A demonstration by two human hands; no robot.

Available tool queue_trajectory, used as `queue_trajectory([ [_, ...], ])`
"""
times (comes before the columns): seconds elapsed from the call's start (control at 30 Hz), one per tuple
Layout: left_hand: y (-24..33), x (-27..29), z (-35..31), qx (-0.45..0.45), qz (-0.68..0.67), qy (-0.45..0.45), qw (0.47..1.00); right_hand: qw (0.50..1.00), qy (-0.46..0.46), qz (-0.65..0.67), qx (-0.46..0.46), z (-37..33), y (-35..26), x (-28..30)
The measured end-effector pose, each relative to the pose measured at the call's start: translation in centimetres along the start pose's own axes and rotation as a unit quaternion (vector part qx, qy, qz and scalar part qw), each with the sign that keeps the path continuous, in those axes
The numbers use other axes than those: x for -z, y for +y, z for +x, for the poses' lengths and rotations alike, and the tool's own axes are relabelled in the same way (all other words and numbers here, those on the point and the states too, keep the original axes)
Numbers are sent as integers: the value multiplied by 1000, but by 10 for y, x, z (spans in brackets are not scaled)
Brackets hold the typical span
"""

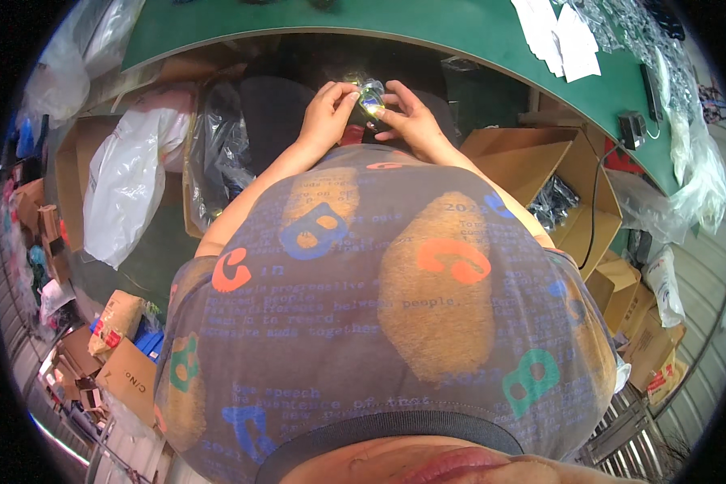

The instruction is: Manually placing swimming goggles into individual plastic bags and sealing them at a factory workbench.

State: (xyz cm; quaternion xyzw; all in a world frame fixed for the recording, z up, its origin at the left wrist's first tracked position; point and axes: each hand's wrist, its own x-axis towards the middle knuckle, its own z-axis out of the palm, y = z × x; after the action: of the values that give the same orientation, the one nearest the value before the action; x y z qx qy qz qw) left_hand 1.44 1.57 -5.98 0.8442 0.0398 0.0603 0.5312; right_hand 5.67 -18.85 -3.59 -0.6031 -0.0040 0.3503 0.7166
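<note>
Between my two hands, just below the edge of the green table, is a small shiny item [371,97], clear and glossy with yellow-green and bluish glints; its exact kind does not show. My left hand [327,115] pinches it from the left, thumb against the bent fingers. From the right, my right hand [415,123] holds it with the thumb on its near side and the fingers curved around it. The dark space under the table lies behind the item.
The green table [298,16] curves across the far side, with white papers [558,39], clear plastic wrap and a black adapter [632,129] on its right. A cardboard box [532,165] stands at right, another box [74,185] with a white plastic bag [133,177] at left. More cartons lie lower left.
</note>
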Motion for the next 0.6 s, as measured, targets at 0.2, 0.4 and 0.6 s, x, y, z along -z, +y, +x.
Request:
queue_trajectory([
  [0.2,13,2,-2,-46,38,2,998,999,-2,41,-5,8,6,2],
  [0.4,22,2,-3,-185,97,-37,977,993,89,73,9,24,14,-7],
  [0.6,32,0,-8,-43,-8,-122,992,986,135,96,30,22,12,-13],
])
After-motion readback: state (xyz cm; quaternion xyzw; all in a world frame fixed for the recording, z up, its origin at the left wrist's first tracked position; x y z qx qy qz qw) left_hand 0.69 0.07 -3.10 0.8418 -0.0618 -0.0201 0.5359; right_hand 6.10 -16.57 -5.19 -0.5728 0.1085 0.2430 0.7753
